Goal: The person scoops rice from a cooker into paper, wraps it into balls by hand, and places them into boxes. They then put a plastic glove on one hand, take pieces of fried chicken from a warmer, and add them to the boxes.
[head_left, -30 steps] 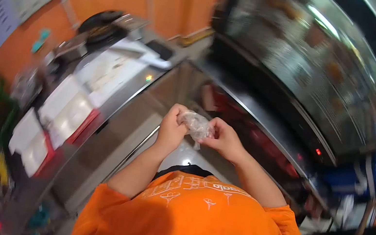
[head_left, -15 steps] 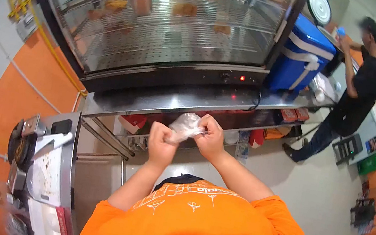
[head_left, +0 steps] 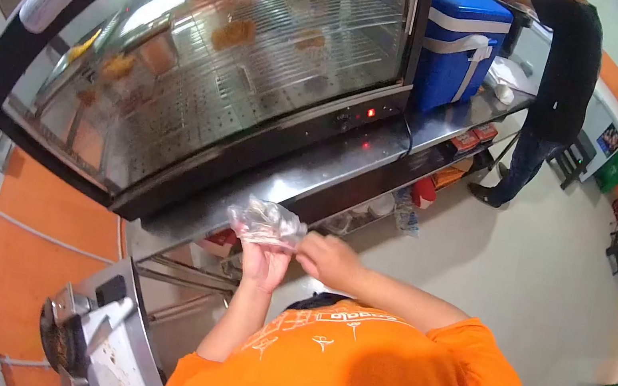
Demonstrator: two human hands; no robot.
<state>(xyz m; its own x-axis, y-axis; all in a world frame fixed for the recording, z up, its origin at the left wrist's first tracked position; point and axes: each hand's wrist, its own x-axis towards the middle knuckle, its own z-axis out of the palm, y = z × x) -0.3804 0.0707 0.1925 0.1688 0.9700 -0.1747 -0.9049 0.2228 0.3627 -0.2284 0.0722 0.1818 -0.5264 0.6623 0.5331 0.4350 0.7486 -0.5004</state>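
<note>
My left hand [head_left: 265,263] and right hand [head_left: 324,258] both pinch a crumpled clear plastic bag [head_left: 265,222], near the edge of the steel counter [head_left: 303,180]. Open floor [head_left: 526,252] lies to the right.

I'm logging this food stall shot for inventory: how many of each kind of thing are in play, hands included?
2 hands: left hand, right hand
1 crumpled clear plastic
1 glass display warmer
1 blue cooler
Total: 5
</note>
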